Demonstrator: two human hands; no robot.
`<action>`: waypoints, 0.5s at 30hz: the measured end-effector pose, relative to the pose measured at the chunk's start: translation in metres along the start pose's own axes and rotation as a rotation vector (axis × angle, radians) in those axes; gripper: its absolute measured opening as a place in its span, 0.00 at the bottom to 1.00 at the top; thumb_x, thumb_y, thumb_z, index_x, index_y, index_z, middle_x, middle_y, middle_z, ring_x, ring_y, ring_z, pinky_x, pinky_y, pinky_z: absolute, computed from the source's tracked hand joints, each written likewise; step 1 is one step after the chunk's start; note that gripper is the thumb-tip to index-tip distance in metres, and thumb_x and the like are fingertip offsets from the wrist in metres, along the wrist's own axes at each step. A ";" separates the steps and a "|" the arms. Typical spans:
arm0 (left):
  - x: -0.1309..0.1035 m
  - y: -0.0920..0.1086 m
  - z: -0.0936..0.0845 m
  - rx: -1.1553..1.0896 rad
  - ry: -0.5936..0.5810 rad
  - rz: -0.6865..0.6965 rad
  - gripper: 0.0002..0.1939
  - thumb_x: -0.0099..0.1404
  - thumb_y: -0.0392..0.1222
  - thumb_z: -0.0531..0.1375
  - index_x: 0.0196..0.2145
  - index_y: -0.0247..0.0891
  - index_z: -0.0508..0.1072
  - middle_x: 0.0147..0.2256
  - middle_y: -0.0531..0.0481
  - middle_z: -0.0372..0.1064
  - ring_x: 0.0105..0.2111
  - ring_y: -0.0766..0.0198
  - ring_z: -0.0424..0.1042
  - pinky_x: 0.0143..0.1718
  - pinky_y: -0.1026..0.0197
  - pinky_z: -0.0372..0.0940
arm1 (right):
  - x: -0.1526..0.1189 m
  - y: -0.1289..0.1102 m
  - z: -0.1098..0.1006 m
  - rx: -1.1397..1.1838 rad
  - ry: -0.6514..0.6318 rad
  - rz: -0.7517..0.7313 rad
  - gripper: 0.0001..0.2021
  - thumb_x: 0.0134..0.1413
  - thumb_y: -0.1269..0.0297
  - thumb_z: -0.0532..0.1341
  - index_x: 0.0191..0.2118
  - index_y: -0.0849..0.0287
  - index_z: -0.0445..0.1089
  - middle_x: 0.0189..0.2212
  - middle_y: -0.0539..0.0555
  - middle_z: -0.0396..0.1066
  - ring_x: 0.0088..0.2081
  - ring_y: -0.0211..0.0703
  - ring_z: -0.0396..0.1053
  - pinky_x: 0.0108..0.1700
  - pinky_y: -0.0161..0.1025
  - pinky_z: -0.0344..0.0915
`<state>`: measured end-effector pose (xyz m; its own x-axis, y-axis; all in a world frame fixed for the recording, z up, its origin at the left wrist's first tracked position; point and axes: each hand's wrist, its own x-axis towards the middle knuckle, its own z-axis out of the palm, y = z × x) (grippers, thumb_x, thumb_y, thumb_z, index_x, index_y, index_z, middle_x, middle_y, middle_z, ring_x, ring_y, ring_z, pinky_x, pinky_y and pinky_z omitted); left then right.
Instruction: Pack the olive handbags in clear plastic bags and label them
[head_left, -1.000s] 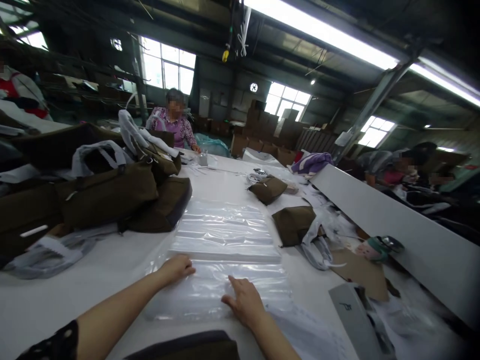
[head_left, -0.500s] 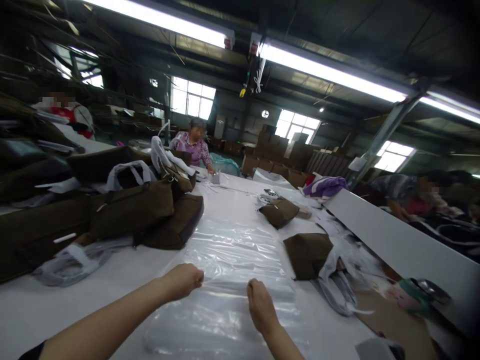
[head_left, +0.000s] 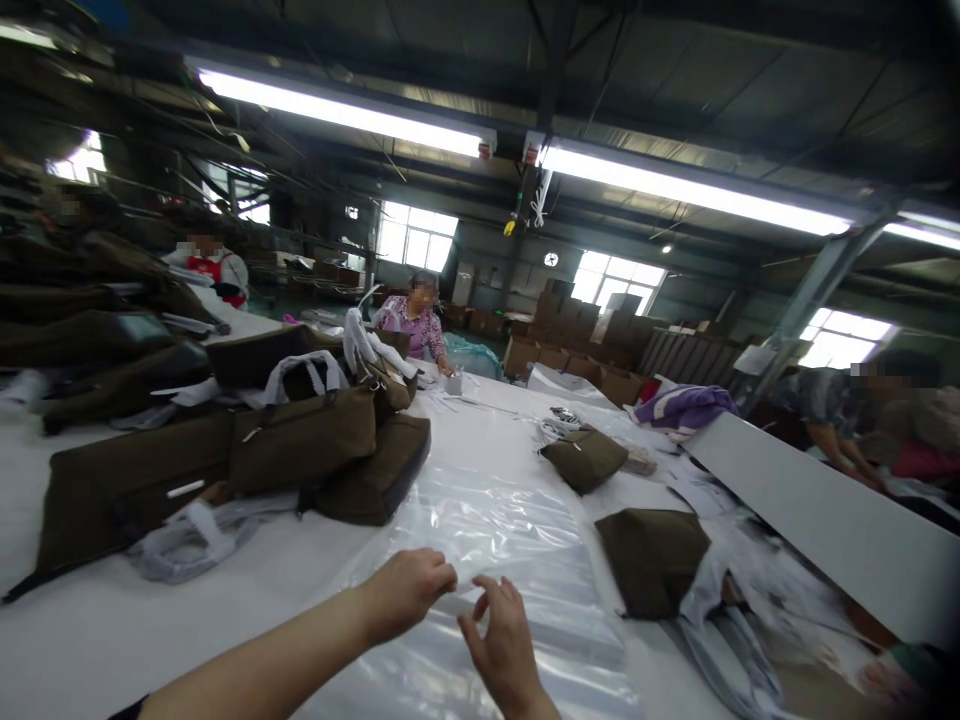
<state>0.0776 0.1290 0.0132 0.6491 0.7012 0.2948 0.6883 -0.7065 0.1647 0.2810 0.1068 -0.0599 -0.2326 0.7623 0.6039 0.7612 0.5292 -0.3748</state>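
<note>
Clear plastic bags or sheets (head_left: 517,530) lie flat and shiny on the white table in front of me. Over them, my left hand (head_left: 416,590) is closed in a pinch, its fingertips pointing right; what it grips, perhaps an edge of the film, is too hard to see. Close by on the right is my right hand (head_left: 501,640), its thumb and forefinger curved apart with a gap between them. A small gap separates the two hands. To the right of the plastic sits a dark olive bag (head_left: 651,560) with wrapped handles (head_left: 724,640).
Several olive handbags (head_left: 304,440) with wrapped straps are piled on the left. A smaller olive bag (head_left: 583,458) and a purple cloth (head_left: 686,408) lie farther back right. A white raised board (head_left: 832,480) borders the right side. Co-workers (head_left: 420,325) are across and beside the table.
My hands have come closer together over the plastic. The right hand's fingers have opened from a closed pinch. The view has shifted, so the scene sits lower and farther right.
</note>
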 end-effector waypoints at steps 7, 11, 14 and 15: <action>0.001 0.002 -0.003 0.049 0.072 0.058 0.08 0.67 0.38 0.50 0.33 0.39 0.68 0.29 0.53 0.69 0.28 0.66 0.68 0.27 0.65 0.56 | 0.012 -0.011 0.008 0.024 0.111 0.012 0.08 0.60 0.69 0.45 0.34 0.55 0.59 0.28 0.53 0.66 0.32 0.45 0.68 0.35 0.41 0.66; -0.003 0.000 -0.009 0.078 0.080 0.095 0.08 0.67 0.39 0.50 0.33 0.40 0.68 0.28 0.53 0.69 0.27 0.66 0.68 0.25 0.65 0.55 | 0.015 0.001 0.006 -0.055 0.073 -0.102 0.11 0.64 0.64 0.44 0.38 0.58 0.61 0.21 0.49 0.66 0.21 0.42 0.67 0.24 0.36 0.61; -0.011 -0.004 -0.017 0.123 0.088 0.159 0.07 0.66 0.37 0.51 0.33 0.41 0.67 0.27 0.53 0.67 0.26 0.66 0.67 0.24 0.65 0.55 | 0.019 0.016 -0.018 -0.168 -0.100 -0.264 0.10 0.64 0.62 0.48 0.41 0.57 0.64 0.27 0.51 0.69 0.27 0.42 0.70 0.28 0.36 0.63; -0.015 -0.006 -0.019 0.138 0.099 0.178 0.07 0.66 0.36 0.51 0.33 0.41 0.67 0.27 0.53 0.67 0.26 0.66 0.66 0.24 0.65 0.55 | 0.018 0.023 -0.029 -0.221 -0.162 -0.282 0.09 0.63 0.62 0.49 0.39 0.56 0.66 0.27 0.51 0.69 0.27 0.42 0.70 0.28 0.35 0.63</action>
<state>0.0574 0.1209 0.0261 0.7339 0.5490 0.4000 0.6078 -0.7936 -0.0260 0.3117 0.1219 -0.0368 -0.5300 0.6571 0.5361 0.7621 0.6463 -0.0387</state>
